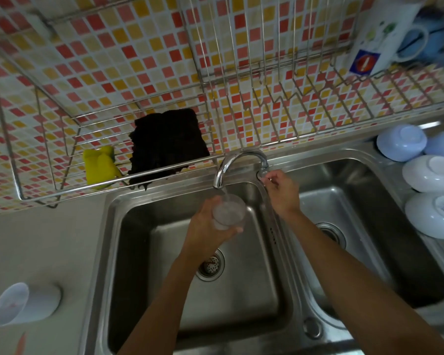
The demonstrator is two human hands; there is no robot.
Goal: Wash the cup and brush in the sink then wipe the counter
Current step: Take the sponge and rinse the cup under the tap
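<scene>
Water runs from the tap point(237, 166) into the cup point(228, 211), which the left hand point(210, 226) grips upright, mouth just under the spout, over the sink point(164, 252) by its back rim. Right hand point(282, 192) pinches the tap handle. No brush shows.

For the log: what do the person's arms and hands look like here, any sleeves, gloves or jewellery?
Both forearms are bare as far as the frame shows, with no sleeves in view. The left hand and right hand wear no gloves. No watch or bracelet shows at either wrist. A small glint near the right hand's fingers could be a ring or wet metal; it is too small to tell.
</scene>
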